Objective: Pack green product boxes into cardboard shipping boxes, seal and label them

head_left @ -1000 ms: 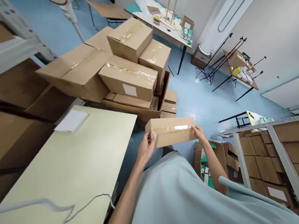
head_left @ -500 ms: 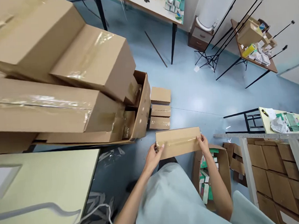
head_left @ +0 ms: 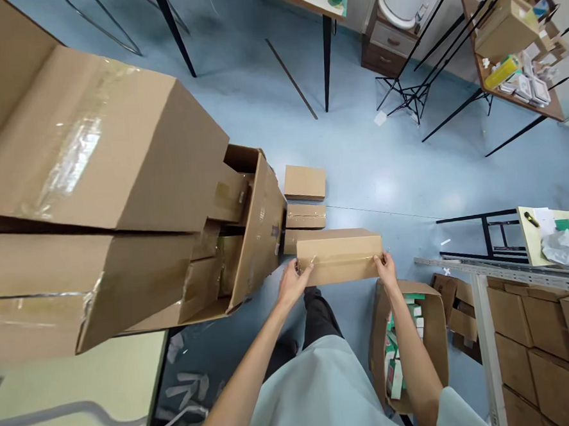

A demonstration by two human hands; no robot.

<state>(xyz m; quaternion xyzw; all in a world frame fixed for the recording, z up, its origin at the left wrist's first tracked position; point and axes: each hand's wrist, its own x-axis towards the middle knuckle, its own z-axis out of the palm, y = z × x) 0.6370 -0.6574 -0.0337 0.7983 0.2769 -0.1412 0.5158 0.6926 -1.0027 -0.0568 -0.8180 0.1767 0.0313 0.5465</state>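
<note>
A long taped cardboard box [head_left: 341,256] is held between both my hands, in front of my body. My left hand [head_left: 293,282] grips its left end, thumb on the near face. At the right end, my right hand [head_left: 386,271] pinches the box the same way. Just beyond it on the floor stand smaller cardboard boxes [head_left: 305,183] in a row; the held box partly covers the nearest one. Below my right forearm is an open carton [head_left: 432,345] with green-and-white packs [head_left: 395,367] inside.
Large taped boxes [head_left: 166,162] are stacked at left, by an open carton [head_left: 266,220] holding more boxes. A pale table [head_left: 83,386] stands at lower left. At right are a metal rack [head_left: 484,329] with cartons and a small table [head_left: 534,236]. A thin bar [head_left: 290,77] lies on the floor.
The held box has tipped so another long face shows, and it now overlaps the nearest floor box. My view has shifted, with the stacked boxes looming larger at left. Both hands keep their grip.
</note>
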